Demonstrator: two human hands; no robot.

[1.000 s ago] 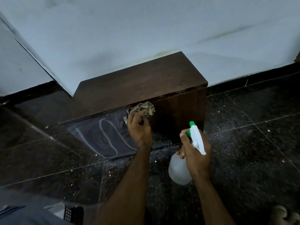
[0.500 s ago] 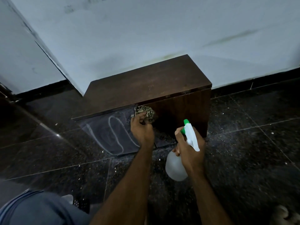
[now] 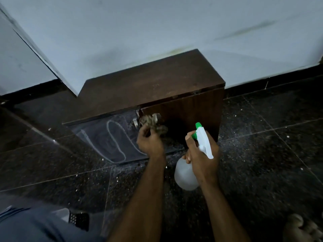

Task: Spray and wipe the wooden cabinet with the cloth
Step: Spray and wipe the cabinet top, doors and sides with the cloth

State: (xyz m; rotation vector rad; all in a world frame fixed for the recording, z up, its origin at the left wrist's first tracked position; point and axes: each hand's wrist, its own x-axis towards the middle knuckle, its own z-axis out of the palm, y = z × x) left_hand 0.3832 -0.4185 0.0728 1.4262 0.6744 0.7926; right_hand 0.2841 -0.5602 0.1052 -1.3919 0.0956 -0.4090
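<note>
Mid-frame, the left hand (image 3: pixel 150 142) clutches a crumpled cloth (image 3: pixel 152 122) against the dark wood-grain cabinet (image 3: pixel 183 109); right hand (image 3: pixel 202 154) grips a translucent plastic spray bottle (image 3: pixel 187 173).

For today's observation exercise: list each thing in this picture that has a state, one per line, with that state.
Left hand: grips the cloth.
Cloth: crumpled, at the cabinet handles.
Right hand: holds the spray bottle.
Spray bottle: nozzle aimed at the cabinet.
Cabinet: doors closed.

Left hand (image 3: pixel 151 143) grips a crumpled cloth (image 3: pixel 152 123) against the wooden cabinet (image 3: pixel 157 89) front, at the metal handles (image 3: pixel 136 122). Right hand (image 3: pixel 203 158) holds a spray bottle (image 3: pixel 186 175), green nozzle toward the cabinet. Dark tiled floor (image 3: pixel 262 154).
</note>
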